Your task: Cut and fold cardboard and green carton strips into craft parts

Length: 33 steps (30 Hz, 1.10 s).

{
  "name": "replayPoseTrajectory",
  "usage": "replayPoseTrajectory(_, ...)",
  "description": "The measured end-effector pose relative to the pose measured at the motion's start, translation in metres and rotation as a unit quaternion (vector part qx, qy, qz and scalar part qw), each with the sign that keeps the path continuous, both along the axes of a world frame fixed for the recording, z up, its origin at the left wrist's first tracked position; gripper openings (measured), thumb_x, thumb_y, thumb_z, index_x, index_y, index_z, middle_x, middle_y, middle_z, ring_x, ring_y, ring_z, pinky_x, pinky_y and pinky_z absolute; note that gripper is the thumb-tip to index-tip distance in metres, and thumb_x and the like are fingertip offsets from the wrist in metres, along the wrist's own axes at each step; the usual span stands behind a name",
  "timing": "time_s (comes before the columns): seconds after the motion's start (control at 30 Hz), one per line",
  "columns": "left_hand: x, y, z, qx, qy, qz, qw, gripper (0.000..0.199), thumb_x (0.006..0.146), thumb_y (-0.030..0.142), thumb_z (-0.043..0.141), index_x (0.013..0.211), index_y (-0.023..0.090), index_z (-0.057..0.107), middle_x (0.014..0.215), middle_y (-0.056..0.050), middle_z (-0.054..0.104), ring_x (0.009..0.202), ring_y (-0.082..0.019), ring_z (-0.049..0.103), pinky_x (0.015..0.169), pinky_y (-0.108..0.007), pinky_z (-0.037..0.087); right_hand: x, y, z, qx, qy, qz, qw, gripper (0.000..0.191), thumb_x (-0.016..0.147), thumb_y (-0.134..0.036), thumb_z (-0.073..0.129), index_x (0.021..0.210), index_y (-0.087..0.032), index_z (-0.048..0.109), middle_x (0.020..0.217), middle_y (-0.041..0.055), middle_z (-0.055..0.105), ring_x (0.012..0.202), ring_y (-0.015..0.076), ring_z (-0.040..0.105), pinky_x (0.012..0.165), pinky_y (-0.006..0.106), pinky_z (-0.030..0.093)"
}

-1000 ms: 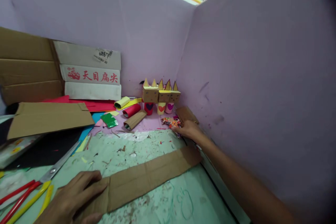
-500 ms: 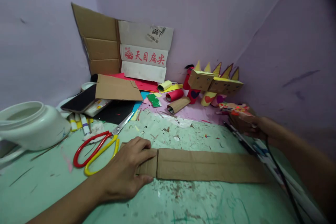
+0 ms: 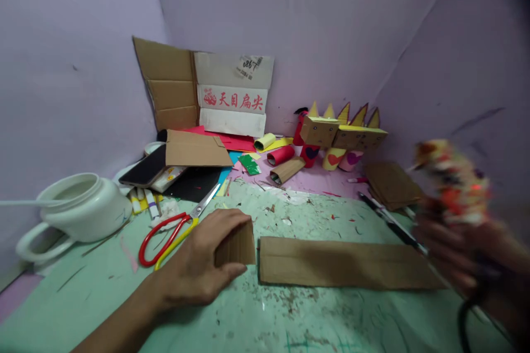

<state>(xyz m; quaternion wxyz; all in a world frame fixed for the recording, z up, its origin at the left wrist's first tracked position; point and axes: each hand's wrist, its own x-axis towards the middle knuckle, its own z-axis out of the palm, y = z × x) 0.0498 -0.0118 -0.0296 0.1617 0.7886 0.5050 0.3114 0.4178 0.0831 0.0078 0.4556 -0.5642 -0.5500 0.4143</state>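
My left hand (image 3: pixel 202 259) is closed on a small cardboard piece (image 3: pixel 240 242), thumb at its lower edge and fingers over the top. The piece stands tilted up, its right edge apart from a long cardboard strip (image 3: pixel 331 265) lying flat on the table. At the right, my right hand (image 3: pixel 451 248) grips a glue gun (image 3: pixel 459 182) with a multicoloured body and a black cord, blurred by motion. Its tip points left, above the table. Scissors (image 3: pixel 186 229) with one red and one yellow handle lie left of my left hand, partly hidden by it.
A white pot (image 3: pixel 86 215) stands at the left, near a phone (image 3: pixel 144 165) and a cardboard sheet (image 3: pixel 199 150). Paper rolls (image 3: pixel 281 155) and cardboard figures (image 3: pixel 318 131) with yellow spikes are at the back. Cardboard pieces (image 3: pixel 391 183) and pens (image 3: pixel 389 220) lie at the right.
My left hand has tilted the small cardboard piece up, away from the long strip. My right hand has lifted the glue gun up from the right side of the table. The view has shifted slightly.
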Motion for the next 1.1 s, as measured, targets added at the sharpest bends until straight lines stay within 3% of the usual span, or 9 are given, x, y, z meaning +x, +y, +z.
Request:
replayPoseTrajectory(0.03,-0.001,-0.001,0.000,-0.009,-0.032,0.004,0.999,0.061,0.076,0.024,0.063,0.132,0.023,0.037,0.133,-0.011,0.049,0.122,-0.029,0.046,0.098,-0.050,0.041,-0.017,-0.014,-0.008,-0.070,0.061,0.074,0.993,0.047,0.059,-0.072,0.065,0.067,-0.026,0.064,0.054,0.0027,0.047,0.035,0.0068,0.034,0.031,0.026,0.017)
replayPoseTrajectory(0.07,-0.002,-0.001,-0.001,-0.021,-0.061,0.004,0.998,0.064,0.078,0.025,0.062,0.135,0.024,0.033,0.135,-0.012,0.047,0.124,-0.029,0.045,0.100,-0.050,0.040,-0.034,-0.025,-0.015,-0.105,0.100,0.105,0.984,0.046,0.057,-0.070,0.069,0.070,-0.025,0.065,0.057,0.0037,0.052,0.037,0.0081,0.036,0.031,0.025,0.019)
replayPoseTrajectory(0.17,0.000,-0.002,-0.007,-0.052,-0.112,-0.012,0.992,0.078,0.078,0.023,0.061,0.143,0.025,0.018,0.137,-0.013,0.046,0.127,-0.031,0.043,0.103,-0.053,0.037,-0.087,-0.045,-0.026,-0.098,0.162,0.139,0.972,0.049,0.057,-0.057,0.075,0.087,-0.019,0.066,0.056,-0.0002,0.053,0.041,0.0076,0.035,0.036,0.021,0.022)
replayPoseTrajectory(0.27,0.005,-0.002,-0.018,-0.046,-0.124,-0.033,0.991,0.086,0.079,0.023,0.063,0.145,0.029,0.007,0.136,-0.012,0.046,0.128,-0.032,0.042,0.104,-0.055,0.035,-0.131,-0.047,-0.024,-0.147,0.190,0.150,0.959,0.044,0.057,-0.042,0.076,0.089,-0.015,0.065,0.053,-0.0024,0.055,0.042,0.0079,0.040,0.039,0.020,0.030)
replayPoseTrajectory(0.33,0.007,-0.002,-0.023,-0.013,-0.119,-0.034,0.992,0.087,0.081,0.028,0.064,0.145,0.031,0.004,0.137,-0.013,0.046,0.127,-0.032,0.043,0.104,-0.055,0.035,-0.153,-0.044,-0.021,-0.162,0.197,0.146,0.956,0.036,0.054,-0.036,0.076,0.078,-0.014,0.063,0.053,-0.0020,0.057,0.045,0.0103,0.048,0.040,0.020,0.036)
replayPoseTrajectory(0.43,0.010,-0.002,-0.024,0.056,-0.087,-0.032,0.994,0.082,0.085,0.035,0.060,0.145,0.030,0.004,0.135,-0.014,0.046,0.124,-0.031,0.046,0.102,-0.055,0.036,-0.174,-0.043,-0.018,-0.161,0.183,0.120,0.963,0.027,0.050,-0.026,0.073,0.068,-0.016,0.057,0.051,-0.0033,0.058,0.042,0.0100,0.049,0.038,0.021,0.038)
replayPoseTrajectory(0.63,0.015,-0.001,-0.015,0.159,0.039,-0.039,0.986,0.073,0.085,0.031,0.057,0.144,0.024,0.015,0.128,-0.016,0.052,0.119,-0.033,0.048,0.099,-0.054,0.037,-0.181,-0.044,-0.020,-0.116,0.151,0.081,0.978,0.022,0.051,-0.021,0.070,0.064,-0.020,0.052,0.048,-0.0059,0.057,0.040,0.0103,0.050,0.040,0.022,0.041)
replayPoseTrajectory(0.93,0.014,0.004,-0.032,0.134,0.056,-0.031,0.989,0.066,0.082,0.021,0.053,0.141,0.023,0.025,0.130,-0.016,0.049,0.121,-0.034,0.044,0.099,-0.058,0.036,-0.177,-0.041,-0.020,-0.118,0.194,0.084,0.970,0.023,0.052,-0.027,0.073,0.060,-0.017,0.054,0.047,-0.0031,0.057,0.042,0.0114,0.053,0.042,0.022,0.044)
replayPoseTrajectory(1.1,0.005,0.008,-0.033,0.127,0.029,0.021,0.991,0.067,0.082,0.019,0.052,0.142,0.024,0.023,0.137,-0.015,0.044,0.127,-0.034,0.041,0.100,-0.056,0.038,-0.145,-0.028,-0.018,-0.054,0.160,0.094,0.981,0.035,0.056,-0.042,0.072,0.047,-0.019,0.048,0.037,-0.0049,0.046,0.034,0.0078,0.041,0.035,0.020,0.033)
